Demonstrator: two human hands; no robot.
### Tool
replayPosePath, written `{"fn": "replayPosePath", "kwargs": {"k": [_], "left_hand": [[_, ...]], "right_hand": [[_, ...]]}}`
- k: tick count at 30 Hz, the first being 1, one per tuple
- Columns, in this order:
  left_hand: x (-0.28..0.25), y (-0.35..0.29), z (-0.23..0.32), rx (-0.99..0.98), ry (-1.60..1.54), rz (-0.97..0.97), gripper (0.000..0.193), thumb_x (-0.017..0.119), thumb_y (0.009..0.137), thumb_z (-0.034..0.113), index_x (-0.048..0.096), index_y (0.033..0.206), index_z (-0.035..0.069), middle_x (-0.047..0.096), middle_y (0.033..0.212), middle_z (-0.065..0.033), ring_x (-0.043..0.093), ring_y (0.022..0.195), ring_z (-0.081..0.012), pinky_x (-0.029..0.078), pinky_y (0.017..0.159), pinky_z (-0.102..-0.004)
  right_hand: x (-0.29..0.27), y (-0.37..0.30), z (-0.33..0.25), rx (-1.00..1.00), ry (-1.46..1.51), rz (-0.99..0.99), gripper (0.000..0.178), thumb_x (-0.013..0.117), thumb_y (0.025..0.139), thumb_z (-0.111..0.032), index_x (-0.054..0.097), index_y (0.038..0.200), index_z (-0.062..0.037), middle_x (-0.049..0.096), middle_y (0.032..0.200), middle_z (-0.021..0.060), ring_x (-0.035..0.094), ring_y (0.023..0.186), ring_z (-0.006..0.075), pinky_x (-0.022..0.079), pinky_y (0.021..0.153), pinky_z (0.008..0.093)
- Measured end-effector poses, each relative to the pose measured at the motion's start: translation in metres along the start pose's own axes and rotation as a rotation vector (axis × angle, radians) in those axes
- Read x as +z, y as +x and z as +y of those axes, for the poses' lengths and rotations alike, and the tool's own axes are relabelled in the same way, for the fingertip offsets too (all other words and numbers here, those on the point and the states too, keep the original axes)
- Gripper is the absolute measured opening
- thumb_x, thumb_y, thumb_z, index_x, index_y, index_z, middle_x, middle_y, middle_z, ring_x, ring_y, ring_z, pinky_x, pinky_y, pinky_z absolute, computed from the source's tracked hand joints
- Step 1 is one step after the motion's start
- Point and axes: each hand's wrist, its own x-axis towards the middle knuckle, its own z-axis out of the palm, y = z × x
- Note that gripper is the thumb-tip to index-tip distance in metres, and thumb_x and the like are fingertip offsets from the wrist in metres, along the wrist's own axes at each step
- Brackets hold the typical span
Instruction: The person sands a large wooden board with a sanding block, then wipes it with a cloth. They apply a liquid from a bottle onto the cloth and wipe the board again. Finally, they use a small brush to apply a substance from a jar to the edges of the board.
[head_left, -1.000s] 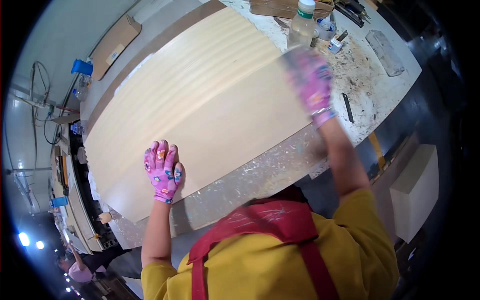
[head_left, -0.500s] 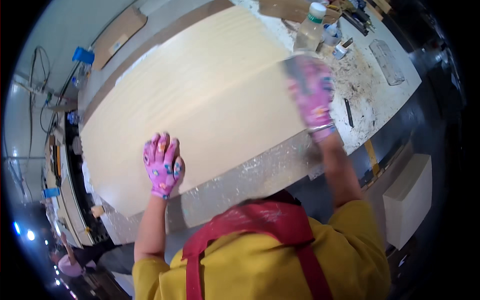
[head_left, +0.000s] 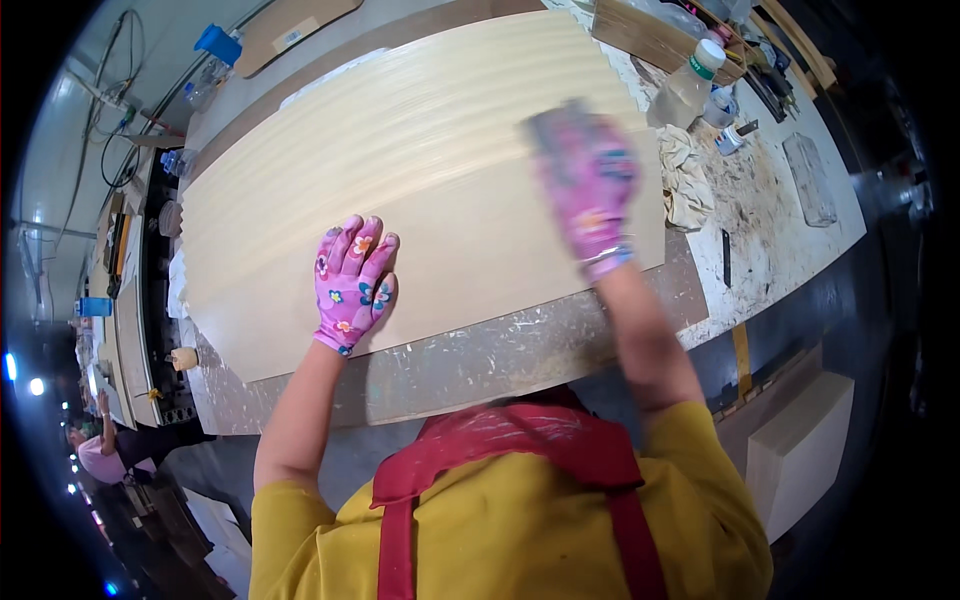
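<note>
A large pale wooden panel [head_left: 430, 210] lies flat on the workbench in front of me. My left hand [head_left: 354, 285], in a pink flowered glove, rests palm down near the panel's front edge, its fingers stretched out. Over the right part of the panel is my right hand [head_left: 592, 190], gloved the same way and smeared by motion. Its fingers press on a flat grey pad [head_left: 553, 125], too blurred to tell its exact kind. A crumpled cream cloth [head_left: 684, 180] lies just beyond the panel's right end.
A capped plastic bottle [head_left: 686, 88], a small white bottle [head_left: 732, 139], a clear oblong case [head_left: 808, 180] and a thin black blade-like strip [head_left: 726, 258] stand or lie on the stained right side. Boards [head_left: 800, 450] stand below at right. Another person [head_left: 105, 450] is far left.
My right hand has swept left over the panel with the grey pad, uncovering the cloth. My left hand remains flat on the panel. The view has shifted.
</note>
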Motion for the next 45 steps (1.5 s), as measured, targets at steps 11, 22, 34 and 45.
{"fn": "replayPosePath", "kwargs": {"k": [11,22,34,45], "left_hand": [[0.002,-0.033,-0.01,-0.047,-0.034,-0.087,0.044,0.063,0.077,0.022,0.064,0.12,0.015,0.056,0.133,-0.01,0.047,0.128,-0.0317,0.037,0.107,-0.0509],[-0.008,-0.1,-0.061,-0.035,-0.131,-0.13,0.047,0.052,0.09,0.028,0.053,0.138,0.024,0.05,0.142,-0.0047,0.042,0.135,-0.0264,0.032,0.112,-0.0451],[-0.019,-0.144,-0.092,-0.42,-1.01,-0.044,0.037,0.042,0.097,0.029,0.054,0.129,0.017,0.053,0.135,-0.0104,0.048,0.126,-0.0241,0.036,0.109,-0.0433],[-0.007,-0.143,-0.104,-0.049,-0.188,-0.013,0.05,0.045,0.091,0.024,0.044,0.141,0.019,0.041,0.15,-0.004,0.037,0.139,-0.0226,0.028,0.117,-0.0387]], "right_hand": [[-0.027,0.054,0.098,0.012,-0.221,-0.241,0.049,0.064,0.088,-0.035,0.059,0.132,-0.0123,0.055,0.129,0.0212,0.053,0.116,0.0389,0.043,0.102,0.0477],[0.078,0.058,-0.205,-0.65,0.184,-0.701,0.048,0.063,0.085,-0.044,0.063,0.127,-0.0213,0.05,0.136,0.0215,0.051,0.121,0.0404,0.035,0.105,0.0529],[0.204,0.036,-0.521,-0.745,0.353,-0.83,0.051,0.061,0.087,-0.043,0.056,0.134,-0.0231,0.052,0.12,0.0178,0.054,0.113,0.036,0.039,0.097,0.0488],[0.155,0.091,-0.381,-0.524,0.134,-0.835,0.05,0.066,0.083,-0.041,0.063,0.126,-0.0151,0.059,0.12,0.0219,0.058,0.11,0.039,0.047,0.094,0.0467]]}}
